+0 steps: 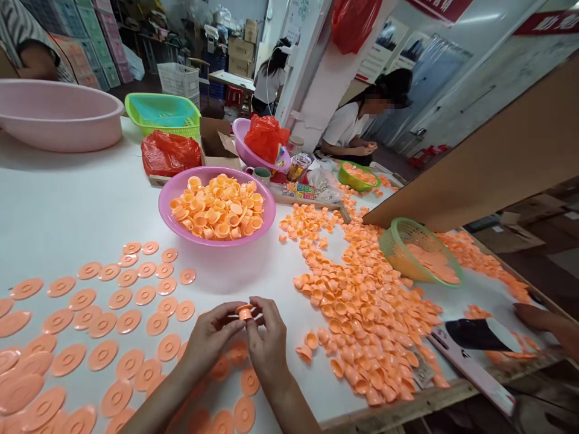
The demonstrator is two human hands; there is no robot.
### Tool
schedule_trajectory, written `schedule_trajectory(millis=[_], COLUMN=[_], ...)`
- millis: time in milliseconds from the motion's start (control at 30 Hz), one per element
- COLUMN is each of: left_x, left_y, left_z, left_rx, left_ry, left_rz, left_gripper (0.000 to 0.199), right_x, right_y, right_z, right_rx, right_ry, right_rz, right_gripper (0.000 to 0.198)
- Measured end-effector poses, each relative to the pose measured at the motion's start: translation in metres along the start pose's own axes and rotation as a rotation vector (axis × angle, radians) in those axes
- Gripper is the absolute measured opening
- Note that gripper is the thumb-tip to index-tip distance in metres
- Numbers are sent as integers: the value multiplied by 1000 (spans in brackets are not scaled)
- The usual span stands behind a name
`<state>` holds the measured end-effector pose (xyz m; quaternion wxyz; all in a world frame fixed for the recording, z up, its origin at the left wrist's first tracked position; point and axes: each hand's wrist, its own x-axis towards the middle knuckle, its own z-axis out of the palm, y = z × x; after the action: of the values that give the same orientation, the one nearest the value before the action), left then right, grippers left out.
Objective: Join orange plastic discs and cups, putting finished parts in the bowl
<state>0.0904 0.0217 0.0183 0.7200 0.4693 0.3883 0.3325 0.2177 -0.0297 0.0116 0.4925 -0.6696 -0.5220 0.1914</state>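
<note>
Now my left fingers (233, 330) and right fingers (254, 339) together pinch a cup (245, 315) between them, above the worktop (76, 205); discs (128, 321) spread to their left, loose cups (362, 301) to their right, a filled bowl (217, 242) beyond.

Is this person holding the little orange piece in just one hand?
No, the left hand and the right hand both grip the little orange piece.

One held cup (245, 314), three green containers (392, 253), three red bags (172, 154).
</note>
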Motion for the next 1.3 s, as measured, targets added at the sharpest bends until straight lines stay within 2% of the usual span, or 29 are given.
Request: schedule_trajectory(millis=[100,233,333,433,533,600,667,767,833,867,900,933,1000,1067,1133,1167,1233,1300], left_x=[-5,-9,-13,-15,-1,22,53,97,113,113,109,100,75,48,29,24,24,33], left_y=[1,6,6,0,6,31,73,139,160,160,153,140,101,57,22,10,-4,-8], left_z=[4,6,5,7,8,6,2,-6,-13,-17,-20,-25,-37,-54,-68,-72,-70,-57], left_rx=[66,300,398,421,475,546,621,759,841,888,932,977,1065,1211,1328,1357,1319,1223], left_ry=[2,41,48,42,41,118,288,503,571,545,474,351,14,-241,-306,-287,-221,-184], left_rz=[51,218,298,318,341,365,391,489,593,643,664,653,529,382,275,247,243,270], left_gripper=[28,22,20,20,20,20,24,37,60,59,48,33,10,16,28,32,32,27], right_x=[-1,-7,-12,-9,5,16,24,22,10,2,-6,-14,-29,-38,-41,-40,-34,-23], right_y=[-5,-10,-9,-7,-8,-9,-7,7,21,27,33,37,44,49,54,57,64,68], right_z=[3,10,15,16,7,-8,-32,-83,-118,-133,-144,-151,-154,-144,-129,-122,-111,-103], right_rx=[-2,-65,-56,2,55,55,-4,-162,-263,-308,-350,-386,-438,-468,-480,-482,-477,-440], right_ry=[7,97,128,112,26,-30,-30,36,66,64,44,10,-77,-146,-170,-161,-115,-60], right_rz=[-37,-52,-33,15,65,83,73,98,174,218,259,297,358,370,329,302,268,268], right_gripper=[24,18,15,13,15,22,28,20,20,20,20,19,17,18,19,20,25,26])
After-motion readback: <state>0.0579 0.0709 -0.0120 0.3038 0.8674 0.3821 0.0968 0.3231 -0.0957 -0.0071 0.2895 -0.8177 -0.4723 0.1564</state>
